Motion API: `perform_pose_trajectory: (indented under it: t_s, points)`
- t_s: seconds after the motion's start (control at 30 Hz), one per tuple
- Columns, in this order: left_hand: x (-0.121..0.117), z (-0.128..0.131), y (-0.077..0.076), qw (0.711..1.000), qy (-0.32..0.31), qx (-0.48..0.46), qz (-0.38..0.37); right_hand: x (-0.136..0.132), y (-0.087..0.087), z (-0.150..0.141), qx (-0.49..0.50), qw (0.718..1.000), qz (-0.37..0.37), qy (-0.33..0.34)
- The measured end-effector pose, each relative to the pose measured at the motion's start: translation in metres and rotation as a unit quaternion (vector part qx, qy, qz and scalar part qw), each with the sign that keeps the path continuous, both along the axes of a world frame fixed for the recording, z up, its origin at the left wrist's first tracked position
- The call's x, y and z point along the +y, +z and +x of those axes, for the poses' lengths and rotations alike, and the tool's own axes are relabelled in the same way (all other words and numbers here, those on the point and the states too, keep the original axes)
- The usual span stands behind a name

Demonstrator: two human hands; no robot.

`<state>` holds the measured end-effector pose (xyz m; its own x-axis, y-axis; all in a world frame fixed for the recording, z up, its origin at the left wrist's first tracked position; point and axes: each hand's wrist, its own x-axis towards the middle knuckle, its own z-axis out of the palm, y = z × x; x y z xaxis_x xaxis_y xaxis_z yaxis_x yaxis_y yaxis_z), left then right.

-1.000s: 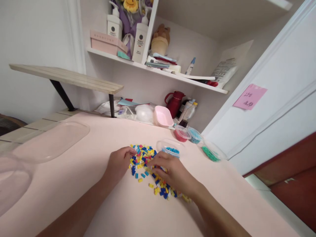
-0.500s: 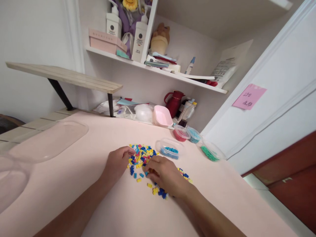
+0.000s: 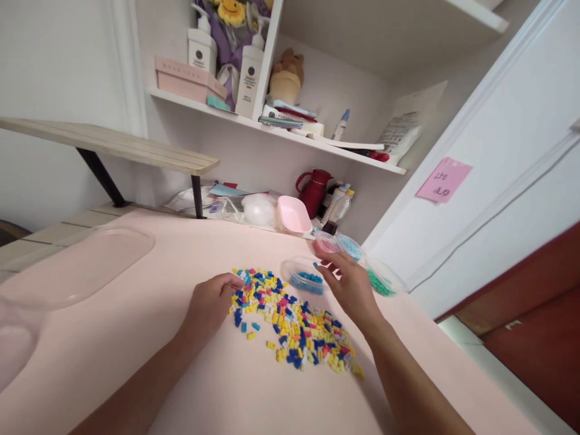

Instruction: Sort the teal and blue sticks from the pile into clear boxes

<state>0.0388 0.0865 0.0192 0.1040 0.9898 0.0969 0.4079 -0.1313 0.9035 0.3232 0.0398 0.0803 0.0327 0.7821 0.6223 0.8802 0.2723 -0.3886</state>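
My right hand [image 3: 350, 284] is raised over the right end of a clear plastic tub [image 3: 299, 266] holding blue pieces [image 3: 308, 281]. Pinched at its fingertips is a small blue toy brick [image 3: 316, 264]. A spread pile of tiny toy bricks [image 3: 290, 311] in yellow, blue, white, pink and orange covers the middle of the pink tabletop [image 3: 235, 386]. At the pile's left edge rests my left hand [image 3: 211, 303], its fingers curled together against the bricks. Whatever its fingertips may hold is hidden.
Behind the tub stand round containers of red pieces [image 3: 325, 243] and light blue pieces [image 3: 348, 246]; one with green pieces [image 3: 379, 283] is to the right. A clear lid or tray [image 3: 109, 260] lies left. A pink bowl [image 3: 293, 214] and red jug [image 3: 313, 192] stand at the back.
My right hand has lifted from the pile and moved back and right to the blue tub, carrying a blue brick. My left hand stays by the pile. The view has shifted slightly.
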Motion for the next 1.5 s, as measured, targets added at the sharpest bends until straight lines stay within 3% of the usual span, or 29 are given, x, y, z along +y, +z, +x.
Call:
perform_pose_trajectory:
  t_s: [0.1, 0.2, 0.3, 0.4, 0.53, 0.63, 0.87, 1.0, 1.17, 1.37, 1.43, 1.5]
  points:
    - [0.0, 0.0, -0.001, 1.0, 0.0, -0.006, 0.006, -0.002, -0.002, -0.009, -0.008, 1.0, 0.002, 0.021]
    - [0.0, 0.001, 0.001, 1.0, 0.002, -0.01, 0.01, -0.013, 0.002, -0.036, -0.012, 0.99, -0.039, 0.132]
    - [0.0, 0.002, 0.0, 1.0, 0.0, -0.009, 0.013, -0.023, 0.0, -0.065, -0.052, 0.958, -0.105, 0.26]
    - [0.001, 0.002, -0.001, 1.0, 0.001, -0.007, 0.023, -0.026, -0.015, -0.082, -0.133, 0.938, -0.131, 0.291]
    - [-0.001, 0.001, 0.001, 0.999, 0.004, 0.013, 0.031, -0.022, -0.035, -0.084, -0.175, 0.939, -0.152, 0.255]
    - [-0.002, 0.002, 0.002, 0.999, 0.006, 0.019, 0.034, -0.02, -0.038, -0.084, -0.176, 0.941, -0.16, 0.242]
    - [0.001, 0.002, 0.0, 1.0, -0.005, -0.005, 0.02, -0.021, -0.033, -0.089, -0.184, 0.942, -0.168, 0.225]
    - [-0.001, 0.001, 0.002, 1.0, 0.001, 0.001, 0.008, -0.019, -0.018, -0.073, -0.143, 0.96, -0.134, 0.201]
    - [-0.002, 0.001, 0.002, 1.0, 0.004, 0.006, 0.001, -0.013, 0.003, -0.032, -0.02, 0.998, -0.022, 0.061]
    - [-0.003, 0.002, 0.005, 1.0, 0.001, 0.006, 0.012, 0.0, -0.006, 0.004, -0.067, 0.995, 0.014, -0.067]
    - [-0.004, 0.002, 0.006, 1.0, 0.002, 0.004, 0.013, 0.001, -0.007, 0.003, -0.065, 0.995, 0.019, -0.067]
    - [-0.004, 0.002, 0.006, 1.0, 0.004, 0.009, 0.015, -0.003, -0.004, -0.007, -0.052, 0.998, 0.018, -0.025]
